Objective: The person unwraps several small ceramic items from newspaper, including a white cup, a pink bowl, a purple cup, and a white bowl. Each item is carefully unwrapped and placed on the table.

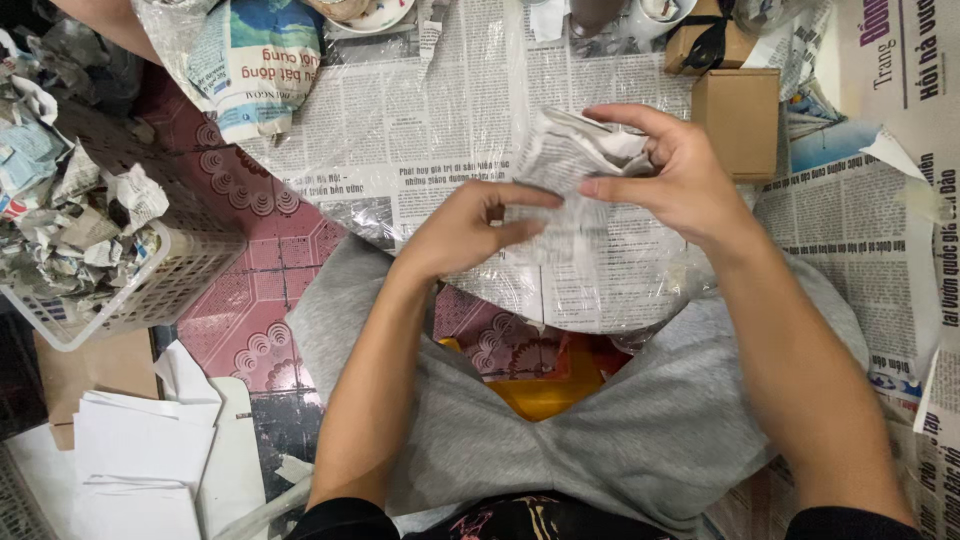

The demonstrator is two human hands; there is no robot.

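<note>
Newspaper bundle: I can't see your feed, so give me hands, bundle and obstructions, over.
Both hands on it: right hand gripping crumpled newspaper bundle, left hand pinching its lower edge. Held above newspaper sheet. Cardboard box beside right hand, not blocking.

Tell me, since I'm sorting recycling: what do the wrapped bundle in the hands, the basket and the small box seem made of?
Wrapped bundle: newsprint, matte grey paper with creases and print, held by both the left hand and right hand. Basket: probably plastic, white moulded lattice. Small box: cardboard by its plain brown matte faces.
</note>
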